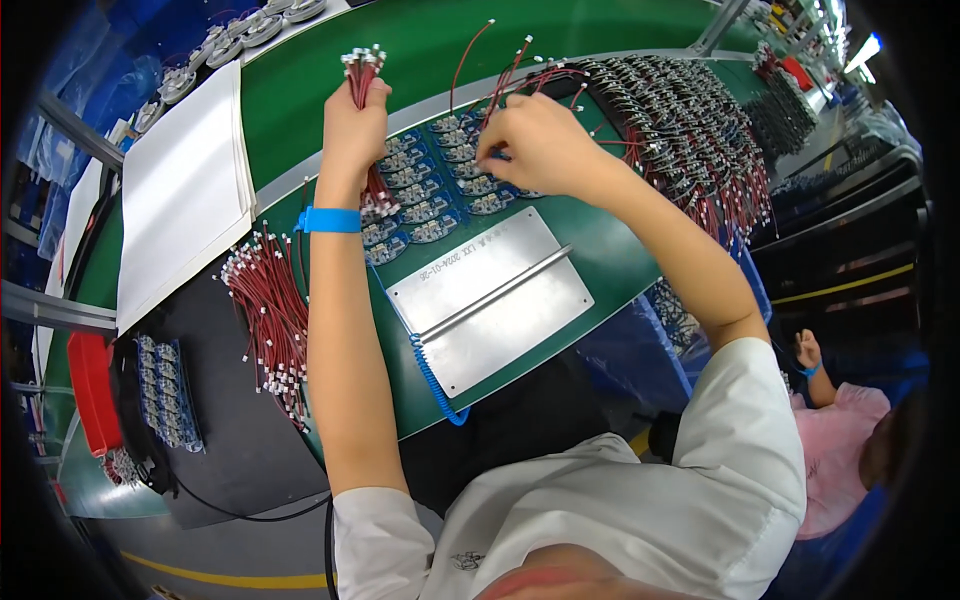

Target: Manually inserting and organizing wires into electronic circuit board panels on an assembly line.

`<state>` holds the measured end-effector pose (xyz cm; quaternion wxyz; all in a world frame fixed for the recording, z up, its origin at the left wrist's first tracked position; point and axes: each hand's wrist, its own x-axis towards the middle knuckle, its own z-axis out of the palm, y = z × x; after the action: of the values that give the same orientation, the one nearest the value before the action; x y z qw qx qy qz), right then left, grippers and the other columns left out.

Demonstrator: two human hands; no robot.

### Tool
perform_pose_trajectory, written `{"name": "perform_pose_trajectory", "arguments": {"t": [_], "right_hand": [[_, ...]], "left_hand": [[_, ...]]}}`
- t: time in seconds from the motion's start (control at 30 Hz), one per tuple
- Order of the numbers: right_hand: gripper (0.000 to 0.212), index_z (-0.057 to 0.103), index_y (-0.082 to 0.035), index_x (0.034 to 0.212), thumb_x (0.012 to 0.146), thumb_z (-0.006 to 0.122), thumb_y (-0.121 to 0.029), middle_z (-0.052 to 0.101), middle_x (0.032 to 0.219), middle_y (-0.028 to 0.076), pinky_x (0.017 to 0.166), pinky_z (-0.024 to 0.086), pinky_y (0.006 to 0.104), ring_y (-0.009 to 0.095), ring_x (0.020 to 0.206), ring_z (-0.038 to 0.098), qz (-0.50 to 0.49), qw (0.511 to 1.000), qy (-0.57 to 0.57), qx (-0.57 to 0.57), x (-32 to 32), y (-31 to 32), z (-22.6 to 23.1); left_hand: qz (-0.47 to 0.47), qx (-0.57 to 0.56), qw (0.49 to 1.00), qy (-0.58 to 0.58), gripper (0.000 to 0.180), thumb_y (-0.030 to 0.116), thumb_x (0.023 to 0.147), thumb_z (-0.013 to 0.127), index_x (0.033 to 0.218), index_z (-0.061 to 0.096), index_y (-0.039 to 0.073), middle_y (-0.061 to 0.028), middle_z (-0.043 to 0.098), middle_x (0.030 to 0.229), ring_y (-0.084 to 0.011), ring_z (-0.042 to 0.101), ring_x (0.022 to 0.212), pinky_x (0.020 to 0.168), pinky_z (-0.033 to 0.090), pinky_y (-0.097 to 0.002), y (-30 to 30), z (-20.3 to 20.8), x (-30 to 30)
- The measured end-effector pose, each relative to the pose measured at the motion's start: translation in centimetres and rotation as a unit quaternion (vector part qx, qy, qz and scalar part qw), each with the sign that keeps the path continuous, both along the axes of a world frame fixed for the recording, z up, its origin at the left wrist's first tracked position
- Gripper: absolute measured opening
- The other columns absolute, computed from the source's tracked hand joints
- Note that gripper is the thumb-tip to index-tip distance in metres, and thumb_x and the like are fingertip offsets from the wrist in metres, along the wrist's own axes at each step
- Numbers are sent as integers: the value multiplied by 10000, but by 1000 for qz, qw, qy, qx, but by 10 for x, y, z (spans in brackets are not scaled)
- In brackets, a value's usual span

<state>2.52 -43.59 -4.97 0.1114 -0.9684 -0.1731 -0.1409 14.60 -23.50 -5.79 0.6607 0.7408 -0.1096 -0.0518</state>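
Note:
My left hand is closed around a bundle of dark red wire leads with small white connectors, which stick out above and below the fist. A blue strap circles that wrist. Over a panel of small round-edged blue circuit boards, my right hand has its fingers pinched close to the boards. Whatever is between those fingertips is too hidden to make out. Several red leads rise from the boards beyond the right hand. In front of the panel lies a silver metal plate with a rod across it.
A pile of wire leads lies on a black mat at left, near another board panel and a red bin. Many wired boards are stacked at right. White sheets stand left; another person is at right.

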Motion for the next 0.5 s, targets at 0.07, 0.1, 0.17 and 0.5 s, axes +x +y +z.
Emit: {"name": "perform_pose_trajectory", "arguments": {"t": [0.07, 0.1, 0.17, 0.5], "right_hand": [[96, 767, -113, 813, 746, 753, -180, 698, 751, 25, 787, 494, 372, 230, 837, 622, -4, 999, 29, -35, -1, 1, -1], [97, 767, -112, 813, 747, 748, -180, 701, 755, 28, 790, 494, 374, 228, 842, 626, 9, 999, 22, -27, 1, -1, -4], [96, 761, -99, 811, 754, 732, -170, 704, 763, 42, 799, 495, 379, 231, 859, 633, 24, 999, 19, -31, 7, -5, -9], [78, 714, -64, 821, 768, 706, -120, 673, 797, 59, 790, 495, 401, 256, 867, 617, 61, 997, 39, -32, 12, -8, -17]], "left_hand": [[-19, 146, 987, -64, 266, 259, 956, 581, 1001, 655, 8, -89, 587, 689, -173, 555, 585, 572, 492, -382, 0, -7, 2], [-26, 177, 979, -102, 307, 289, 928, 607, 1003, 670, -2, -162, 650, 755, -266, 636, 692, 674, 505, -412, 1, -17, 8], [-34, 196, 975, -100, 330, 307, 922, 610, 1019, 671, -2, -177, 663, 776, -307, 652, 734, 703, 508, -413, -2, -22, 9], [-77, 325, 931, -145, 445, 382, 775, 799, 963, 642, 11, -61, 629, 733, -200, 612, 698, 689, 501, -337, -1, -49, 15]]}}
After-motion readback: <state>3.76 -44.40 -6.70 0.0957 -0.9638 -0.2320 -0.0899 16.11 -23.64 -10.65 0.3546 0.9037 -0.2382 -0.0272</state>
